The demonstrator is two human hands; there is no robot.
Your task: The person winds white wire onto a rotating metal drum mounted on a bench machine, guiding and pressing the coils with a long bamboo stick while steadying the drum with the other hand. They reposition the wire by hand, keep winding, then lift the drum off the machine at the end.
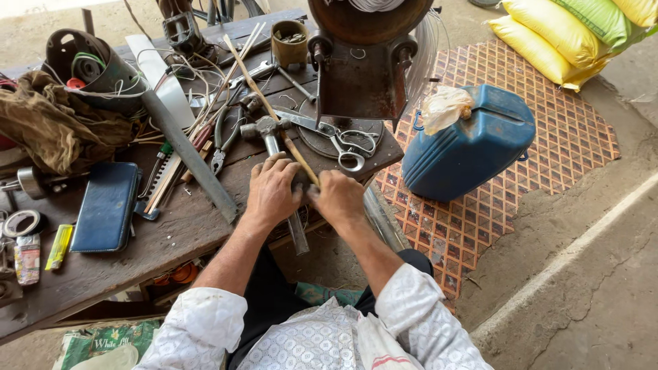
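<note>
Both hands at bench edge w/ thin wooden stick (264, 103): its long axis runs from my hands up-left over the tools. R hand (337, 195) pinched on its near end, L hand (272, 188) curled just beside, touching hammer (271, 133) handle. Both palms down, wrists nearly meeting. Scissors (346, 145) just beyond R.

Both forearms reach forward, bare below rolled white sleeves, converging at the wrists. Left hand (273, 189) lies palm down, fingers curled forward, knuckles up. Right hand (337, 197) sits just beside it, touching at the thumbs, fingers folded under in a closed pinch, back of hand uppermost.
</note>
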